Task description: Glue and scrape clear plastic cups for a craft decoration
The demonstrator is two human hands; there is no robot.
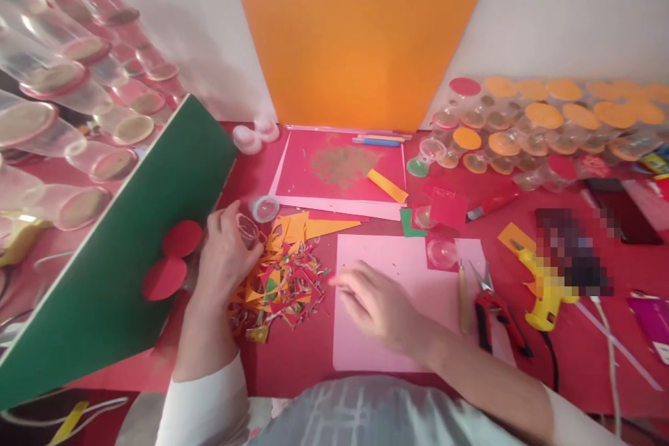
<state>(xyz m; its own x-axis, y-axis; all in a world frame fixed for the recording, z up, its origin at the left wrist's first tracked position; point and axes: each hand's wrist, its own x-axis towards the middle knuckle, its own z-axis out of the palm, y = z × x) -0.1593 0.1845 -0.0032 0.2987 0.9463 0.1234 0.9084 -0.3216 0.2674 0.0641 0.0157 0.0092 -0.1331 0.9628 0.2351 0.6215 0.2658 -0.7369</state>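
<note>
Seeming light and crushable, a clear plastic cup (248, 228) is being clasped by its wall in the left hand (224, 254); the right hand (373, 306) is being held slack, empty.

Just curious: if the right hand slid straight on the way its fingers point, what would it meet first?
Probably the heap of paper scraps: the right hand, over the pink sheet, points its fingers left at it. Its height above the table is unclear.

The pink sheet (444, 293) lay mostly open, hemmed by the scrap pile (282, 282) at its left, scissors (494, 310) and glue gun (543, 289) at its right, with the green board (104, 279) walling the far left.
</note>
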